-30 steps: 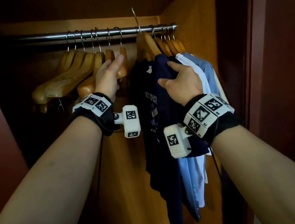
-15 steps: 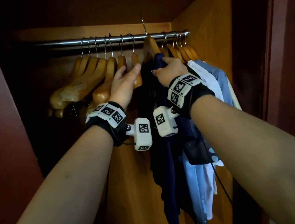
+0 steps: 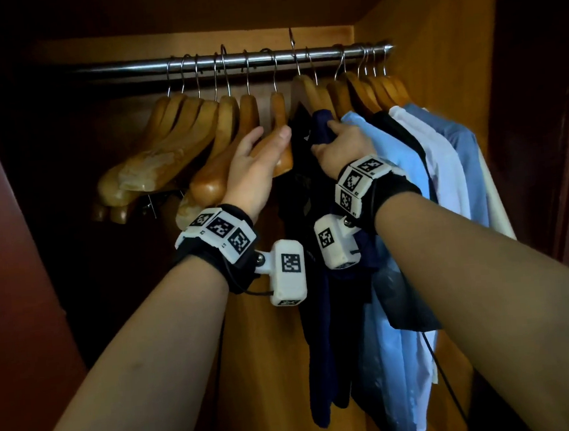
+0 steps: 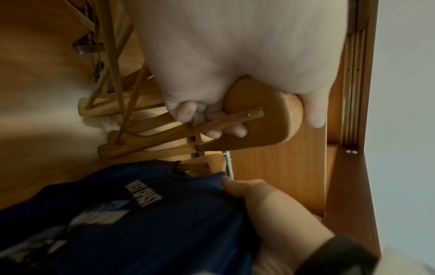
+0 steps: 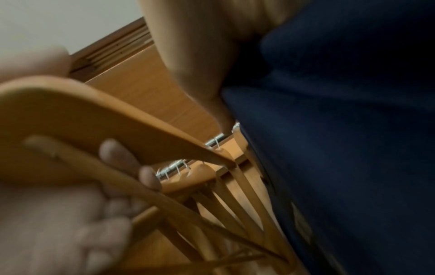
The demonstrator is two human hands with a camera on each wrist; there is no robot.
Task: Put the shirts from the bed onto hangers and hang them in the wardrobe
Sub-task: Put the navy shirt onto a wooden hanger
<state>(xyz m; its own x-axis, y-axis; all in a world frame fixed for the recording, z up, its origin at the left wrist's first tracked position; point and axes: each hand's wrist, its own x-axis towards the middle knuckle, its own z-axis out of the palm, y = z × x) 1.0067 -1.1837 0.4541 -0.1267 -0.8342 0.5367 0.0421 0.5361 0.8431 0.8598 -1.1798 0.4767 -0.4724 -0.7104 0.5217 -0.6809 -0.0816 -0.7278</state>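
A navy printed shirt (image 3: 319, 315) hangs on a wooden hanger (image 3: 303, 90) whose hook rises higher over the steel rail (image 3: 126, 71) than the others. My right hand (image 3: 333, 137) grips this shirt's near shoulder, fingers curled over the cloth; the left wrist view shows its thumb on the navy shirt (image 4: 141, 223). Just left of it, my left hand (image 3: 268, 141) holds the rounded end of an empty wooden hanger (image 3: 279, 112), fingers wrapped under it (image 4: 237, 131). In the right wrist view the navy shirt (image 5: 341, 148) fills the right side.
Several empty wooden hangers (image 3: 180, 145) crowd the rail to the left. Right of the navy shirt hang a light blue shirt (image 3: 386, 172), a dark one, a white one (image 3: 441, 174) and another blue one, close to the wardrobe's side wall (image 3: 433, 47). Dark red doors flank the opening.
My right hand climbed from the shirt's chest to its shoulder by the hanger. My left hand went from touching the empty hanger to gripping its end. More hung shirts show at right.
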